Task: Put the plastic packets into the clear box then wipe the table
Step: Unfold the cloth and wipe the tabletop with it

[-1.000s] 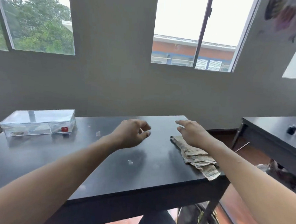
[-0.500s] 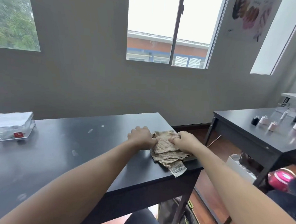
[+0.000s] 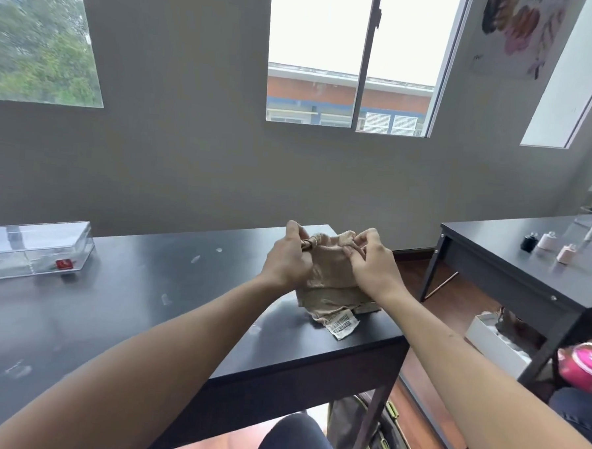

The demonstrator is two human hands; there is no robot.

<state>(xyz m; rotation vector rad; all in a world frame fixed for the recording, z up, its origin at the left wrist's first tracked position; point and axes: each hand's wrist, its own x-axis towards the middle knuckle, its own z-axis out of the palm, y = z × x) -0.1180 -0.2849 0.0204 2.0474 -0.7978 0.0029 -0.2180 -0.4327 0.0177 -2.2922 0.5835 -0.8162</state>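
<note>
The box (image 3: 32, 248) sits far left on the table (image 3: 146, 302). Your left hand (image 3: 287, 261) and right hand (image 3: 374, 266) now pinch the cloth's (image 3: 329, 277) top and lift it; before, they pressed it flat.

Small bottles (image 3: 547, 241) stand on a second dark table (image 3: 511, 270).

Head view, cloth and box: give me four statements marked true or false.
1. Both hands grip the beige cloth. True: left hand and right hand pinch its upper edge.
2. The cloth lies flat on the table. False: its top is lifted; only its lower part rests there.
3. The clear box sits at the table's left end. True.
4. The cloth's label is hidden. False: the label shows at its lower edge.
</note>
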